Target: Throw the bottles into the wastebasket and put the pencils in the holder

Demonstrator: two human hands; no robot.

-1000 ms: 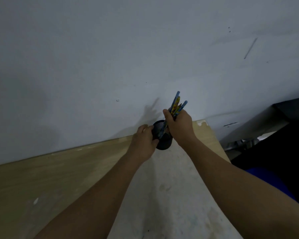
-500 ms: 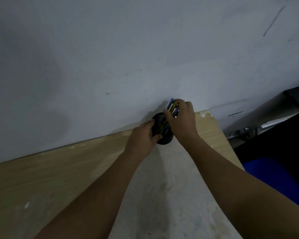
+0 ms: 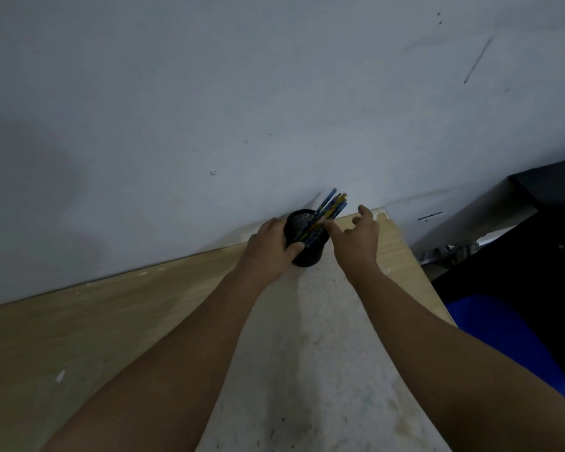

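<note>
A black mesh holder stands at the far edge of the table, against the wall. Several blue and yellow pencils lean in it, their tips pointing up and to the right. My left hand grips the holder from its left side. My right hand hovers just right of the holder with fingers spread and nothing in it; its fingertips are close to the pencils. No bottles are in view.
The wooden table has a whitish worn patch down its middle. A white wall rises right behind it. Off the table's right edge sits a blue container, with a dark surface further back.
My right hand held the pencil bundle in the holder; it has let go, opened and drawn back to the right. The pencils now lean in the holder. My left hand still holds it.
</note>
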